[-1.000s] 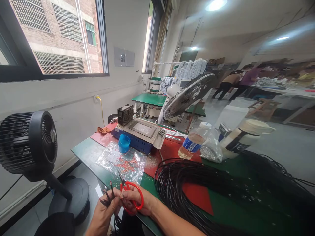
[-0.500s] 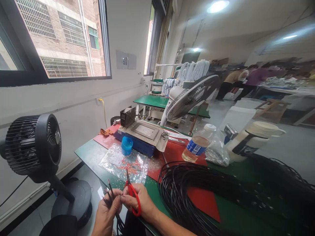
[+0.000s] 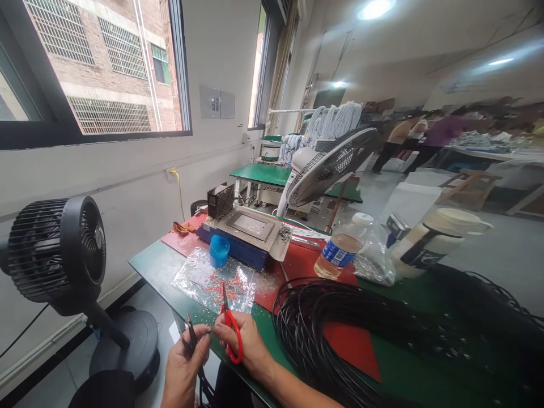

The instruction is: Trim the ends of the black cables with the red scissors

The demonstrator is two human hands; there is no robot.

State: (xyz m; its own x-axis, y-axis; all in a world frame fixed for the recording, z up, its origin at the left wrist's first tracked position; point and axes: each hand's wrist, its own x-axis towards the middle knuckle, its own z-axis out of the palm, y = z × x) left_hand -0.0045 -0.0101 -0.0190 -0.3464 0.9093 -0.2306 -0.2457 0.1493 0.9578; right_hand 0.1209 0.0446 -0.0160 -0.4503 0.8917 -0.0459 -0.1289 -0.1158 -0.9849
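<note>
My left hand point(image 3: 187, 358) is closed around several black cables point(image 3: 193, 335), whose stripped ends stick up and whose lengths hang down below the hand. My right hand point(image 3: 245, 343) holds red-handled scissors point(image 3: 235, 334) in its palm, blades pointing up and away. Its thumb and forefinger are pinched close to my left fingertips, at the end of a cable; what lies in the pinch is too small to make out. Beyond the hands, red scraps point(image 3: 224, 286) lie scattered on a clear plastic bag point(image 3: 187, 279), with a blue cup point(image 3: 219, 251) at its far side.
A blue heating device point(image 3: 238, 245) with a small fan stands behind the cup. A large coil of black cable point(image 3: 306, 340) covers the right, near a bottle point(image 3: 339, 252) and a jug point(image 3: 442, 243). A black fan point(image 3: 59, 255) stands left. Several people work far right.
My right hand and the scissors have shifted slightly up, and the scissors have turned a little more upright. My left hand keeps hold of the cables, its fingertips close to the right ones.
</note>
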